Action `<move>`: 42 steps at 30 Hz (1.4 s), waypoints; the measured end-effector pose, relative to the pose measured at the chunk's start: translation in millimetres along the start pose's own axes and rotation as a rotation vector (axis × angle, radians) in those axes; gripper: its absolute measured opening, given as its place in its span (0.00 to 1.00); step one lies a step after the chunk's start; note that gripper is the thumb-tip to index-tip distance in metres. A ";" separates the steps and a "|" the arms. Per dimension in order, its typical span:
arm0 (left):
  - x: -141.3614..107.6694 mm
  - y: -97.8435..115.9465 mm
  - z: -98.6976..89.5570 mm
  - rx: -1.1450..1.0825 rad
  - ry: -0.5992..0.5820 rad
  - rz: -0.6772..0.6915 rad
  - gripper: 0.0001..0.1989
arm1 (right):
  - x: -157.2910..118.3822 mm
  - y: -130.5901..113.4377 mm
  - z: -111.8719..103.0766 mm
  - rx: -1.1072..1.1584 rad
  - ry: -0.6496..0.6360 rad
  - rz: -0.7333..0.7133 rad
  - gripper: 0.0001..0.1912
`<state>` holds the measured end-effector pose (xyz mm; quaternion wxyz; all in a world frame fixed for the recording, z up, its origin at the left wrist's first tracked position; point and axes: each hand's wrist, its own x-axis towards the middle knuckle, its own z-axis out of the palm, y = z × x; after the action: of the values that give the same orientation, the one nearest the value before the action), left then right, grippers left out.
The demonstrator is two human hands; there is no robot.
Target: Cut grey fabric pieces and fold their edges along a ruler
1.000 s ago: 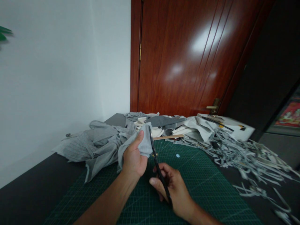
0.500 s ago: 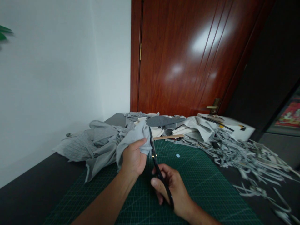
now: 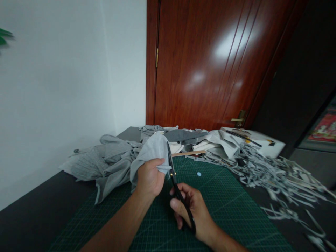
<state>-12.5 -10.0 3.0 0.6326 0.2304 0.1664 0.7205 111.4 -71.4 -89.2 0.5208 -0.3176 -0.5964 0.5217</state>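
My left hand is closed on a light grey piece of fabric, thumb pressed on top. The fabric bulges up above the fingers and drapes to the left. In my right hand is a pair of black scissors, its handles wrapped by the fingers. The blades point away from me and lie along the fabric's right edge, just right of my left hand. Whether the fabric is between the blades I cannot tell. Both hands are above a green cutting mat.
A heap of grey cloth lies to the left against the wall. White and grey scraps and a wooden strip are at the back. Thin fabric strips pile up at right beside a white box. A small pale disc rests on the mat.
The held fabric has puffed up into a smoother, rounder fold against the scissors. My hands and the scissors have barely moved.
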 end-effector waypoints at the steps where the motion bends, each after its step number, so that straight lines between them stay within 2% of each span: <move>1: -0.6 0.1 0.1 -0.002 -0.005 -0.003 0.36 | -0.1 -0.2 -0.1 -0.003 -0.001 -0.002 0.27; 10: -3.7 -2.4 -0.3 0.022 -0.009 0.004 0.36 | 0.3 -3.3 -1.3 -0.005 -0.029 -0.021 0.28; 14: -4.5 -6.8 -2.5 0.030 0.017 0.005 0.35 | 0.8 -4.4 -1.0 0.045 -0.009 -0.024 0.28; 19: -5.6 -10.0 -5.0 0.051 -0.024 -0.013 0.33 | 1.2 -7.3 -0.7 0.092 0.026 -0.053 0.27; 21: -4.2 -7.6 -3.7 0.023 -0.038 -0.007 0.30 | 1.1 -8.8 -0.8 0.087 0.039 -0.057 0.27; 24: 0.7 -2.2 -1.1 -0.072 -0.057 -0.003 0.20 | 1.0 -10.0 -0.8 0.087 0.049 -0.055 0.26; 27: 6.4 0.3 -0.7 -0.106 -0.031 -0.016 0.17 | 1.0 -8.9 -1.0 0.091 0.036 -0.053 0.26; 32: 8.4 -2.6 -1.7 -0.001 0.040 0.002 0.18 | 1.6 -6.5 -2.4 0.042 0.005 -0.056 0.27; 38: 2.7 0.8 2.3 0.102 -0.021 0.009 0.16 | -0.6 -6.7 -1.6 -0.013 -0.022 -0.041 0.27; 42: 3.7 4.1 3.3 0.083 0.028 0.005 0.15 | -1.9 -6.0 -0.6 -0.011 -0.039 -0.041 0.27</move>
<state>-14.5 -7.0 8.4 0.6183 0.2468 0.2045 0.7177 113.5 -74.5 -84.1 0.5178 -0.2979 -0.6156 0.5139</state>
